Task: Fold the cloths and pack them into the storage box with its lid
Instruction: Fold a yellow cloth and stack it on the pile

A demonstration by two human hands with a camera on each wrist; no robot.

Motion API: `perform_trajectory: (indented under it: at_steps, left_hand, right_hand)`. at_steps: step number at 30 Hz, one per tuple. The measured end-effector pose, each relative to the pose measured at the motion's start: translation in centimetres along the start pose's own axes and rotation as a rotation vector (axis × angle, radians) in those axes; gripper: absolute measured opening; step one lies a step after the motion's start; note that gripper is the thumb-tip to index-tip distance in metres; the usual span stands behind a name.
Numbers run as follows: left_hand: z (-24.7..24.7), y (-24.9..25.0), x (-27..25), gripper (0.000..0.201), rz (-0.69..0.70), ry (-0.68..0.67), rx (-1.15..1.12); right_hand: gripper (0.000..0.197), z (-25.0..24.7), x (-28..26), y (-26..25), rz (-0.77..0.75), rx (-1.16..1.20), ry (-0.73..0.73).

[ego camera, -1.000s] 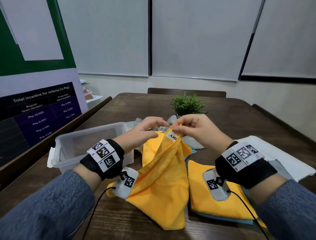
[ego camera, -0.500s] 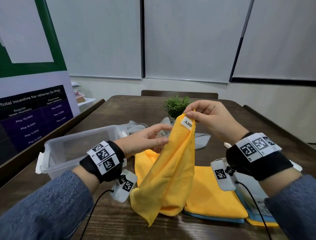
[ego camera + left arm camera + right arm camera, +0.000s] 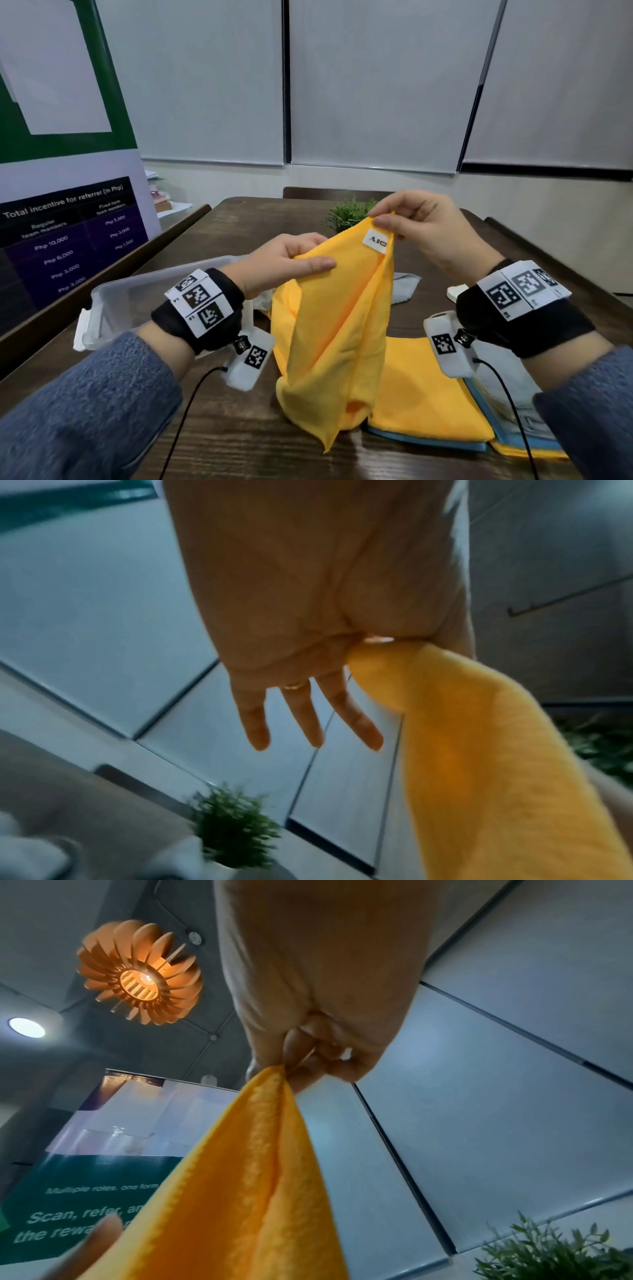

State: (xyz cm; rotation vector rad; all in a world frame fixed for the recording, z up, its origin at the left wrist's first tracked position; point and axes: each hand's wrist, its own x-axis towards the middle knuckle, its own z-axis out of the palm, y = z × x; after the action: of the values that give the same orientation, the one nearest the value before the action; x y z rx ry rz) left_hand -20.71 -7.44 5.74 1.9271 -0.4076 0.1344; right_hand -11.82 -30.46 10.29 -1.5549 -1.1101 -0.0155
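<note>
Holding a yellow cloth (image 3: 337,329) up above the table (image 3: 239,442), the person has both hands on its top edge: the right hand (image 3: 421,229) pinches the corner by the white label, and the left hand (image 3: 284,263) grips the edge a little lower with thumb and forefinger, its other 3 fingers spread free in the left wrist view. The hands are apart, and the cloth hangs bunched between and below them, its lower tip just above the table.

Judging by the layout, the task is partly done. A flat stack of folded cloths (image 3: 428,404), yellow on top with blue and yellow edges beneath, lies on the table under the right wrist. A grey cloth (image 3: 404,284) lies unfolded further back. The clear storage box (image 3: 144,301) sits at the left, apparently with nothing packed yet, though its inside is partly hidden. Left to do: fold this cloth and the grey one, pack everything, fit the lid.
</note>
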Motion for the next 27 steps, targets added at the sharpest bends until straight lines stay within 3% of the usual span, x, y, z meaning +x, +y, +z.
perform_trajectory:
  at_steps: [3,5,7,10,15,19,27]
  left_hand:
    - [-2.8,-1.0,-1.0,0.056,-0.08,0.099,0.084]
    - [-4.4,-1.4,-1.6,0.065,-0.065,0.223,0.104]
    - [-5.4,-1.0,-1.6,0.054,-0.034,0.351,0.08]
    - [-6.1,0.8,-0.8,0.03,0.066,0.566,0.088]
    - [-6.9,4.3,0.0,0.026,0.279,0.853,0.147]
    - [-6.9,5.9,-0.3,0.03,0.389,0.871,0.127]
    - [-6.0,6.2,-0.4,0.019,0.316,0.851,0.109]
  right_hand:
    - [0.012,-1.0,0.4,0.6,-0.006,-0.062,0.131]
    - [0.011,-1.0,0.7,1.2,0.017,-0.178,0.129]
    - [0.012,-0.4,1.2,1.6,0.045,-0.237,0.123]
    - [0.016,0.7,2.6,1.5,0.07,-0.122,0.202]
    - [0.018,1.8,4.6,-0.4,-0.065,-0.063,0.341]
    - [0.012,1.4,4.2,-1.0,-0.126,-0.126,0.354]
    - [0.016,1.2,2.8,-0.5,-0.099,-0.211,0.338]
